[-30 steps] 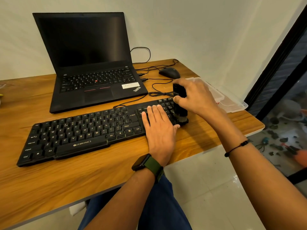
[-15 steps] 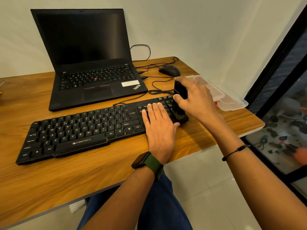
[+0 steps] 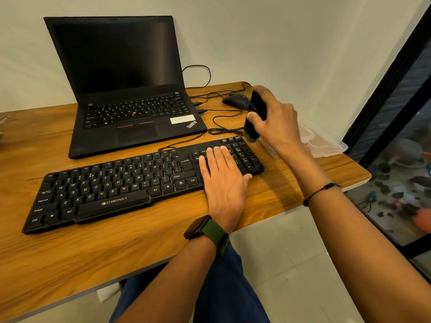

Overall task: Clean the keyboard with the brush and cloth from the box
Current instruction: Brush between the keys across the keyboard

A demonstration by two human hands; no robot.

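A black Zebronics keyboard (image 3: pixel 112 187) lies across the wooden desk (image 3: pixel 93 252). My left hand (image 3: pixel 224 183) rests flat on its right part, fingers together over the keys beside the number pad. My right hand (image 3: pixel 277 122) grips a black brush (image 3: pixel 255 115) upright, bristles pointing down, just above the keyboard's far right corner. Behind my right hand sits a clear plastic box (image 3: pixel 324 145) at the desk's right edge. No cloth shows in this view.
An open black laptop (image 3: pixel 123 89) stands behind the keyboard, screen dark. A black mouse (image 3: pixel 235 101) and looped cables (image 3: pixel 224 127) lie between the laptop and the box. The desk ends just right of the box, above a tiled floor.
My right hand has lifted the brush from the number pad's front right corner and carried it back to the keyboard's far right corner. My left hand stays put on the keys.
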